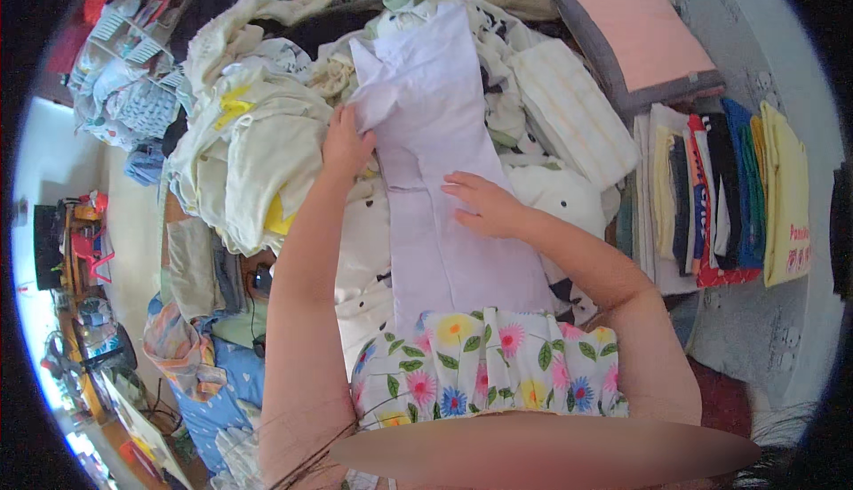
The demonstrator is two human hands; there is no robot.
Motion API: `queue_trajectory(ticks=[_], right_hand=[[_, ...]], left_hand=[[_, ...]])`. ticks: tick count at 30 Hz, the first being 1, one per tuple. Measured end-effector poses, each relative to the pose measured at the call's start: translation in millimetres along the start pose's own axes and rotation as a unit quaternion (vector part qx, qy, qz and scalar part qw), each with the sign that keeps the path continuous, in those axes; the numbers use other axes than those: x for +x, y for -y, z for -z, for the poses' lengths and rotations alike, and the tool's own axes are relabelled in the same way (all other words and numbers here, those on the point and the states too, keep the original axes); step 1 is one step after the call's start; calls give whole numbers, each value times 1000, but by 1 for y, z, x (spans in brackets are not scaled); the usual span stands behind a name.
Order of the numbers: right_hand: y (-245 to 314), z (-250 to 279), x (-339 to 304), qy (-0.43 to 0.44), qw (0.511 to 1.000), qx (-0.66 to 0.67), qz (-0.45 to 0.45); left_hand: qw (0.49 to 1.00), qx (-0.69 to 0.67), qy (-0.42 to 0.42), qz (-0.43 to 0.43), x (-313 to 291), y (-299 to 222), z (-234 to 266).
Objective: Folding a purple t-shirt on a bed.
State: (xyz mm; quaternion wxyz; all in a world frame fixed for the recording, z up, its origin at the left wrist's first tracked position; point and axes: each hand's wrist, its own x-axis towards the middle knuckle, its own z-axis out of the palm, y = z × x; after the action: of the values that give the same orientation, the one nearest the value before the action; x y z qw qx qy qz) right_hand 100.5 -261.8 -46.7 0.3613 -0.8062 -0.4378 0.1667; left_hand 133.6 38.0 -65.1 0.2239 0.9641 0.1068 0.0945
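Note:
A long white garment, perhaps a shirt, lies lengthwise in front of me, folded into a narrow strip with a crease down its middle. At its left edge, my left hand touches a small turned flap with its fingertips, the thumb held apart. My right hand rests palm down on the middle of the garment, fingers spread. The near end of the cloth reaches my flowered top. Beneath it spreads a white cloth with black spots.
Rumpled cream clothes pile up at the left. A folded striped white cloth lies at the right, near a row of upright folded clothes and a pink and grey folded stack. White baskets stand far left.

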Motion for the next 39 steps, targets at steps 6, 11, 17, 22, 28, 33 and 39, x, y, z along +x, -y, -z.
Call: queue_trajectory(ticks=[6,11,17,22,28,33,39], right_hand=[[-16,-31,67,26,960,-272,56],[-37,-47,55,47,976,-207,47],[-27,-31,59,37,979,-171,106],[-39,-46,56,9,989,-128,79],[-21,-32,63,2,997,82,-2],[-48,31,88,-205,975,-21,-84],[-50,101,156,-298,922,-245,34]], left_hand=[[971,-199,-1,131,10,75,-12],[770,-579,82,256,28,66,-21],[931,-314,52,178,38,39,-13],[990,-115,19,81,39,10,12],[936,-255,-197,141,38,45,12],[904,-278,56,321,16,22,21],[833,-477,44,278,1,45,-4]])
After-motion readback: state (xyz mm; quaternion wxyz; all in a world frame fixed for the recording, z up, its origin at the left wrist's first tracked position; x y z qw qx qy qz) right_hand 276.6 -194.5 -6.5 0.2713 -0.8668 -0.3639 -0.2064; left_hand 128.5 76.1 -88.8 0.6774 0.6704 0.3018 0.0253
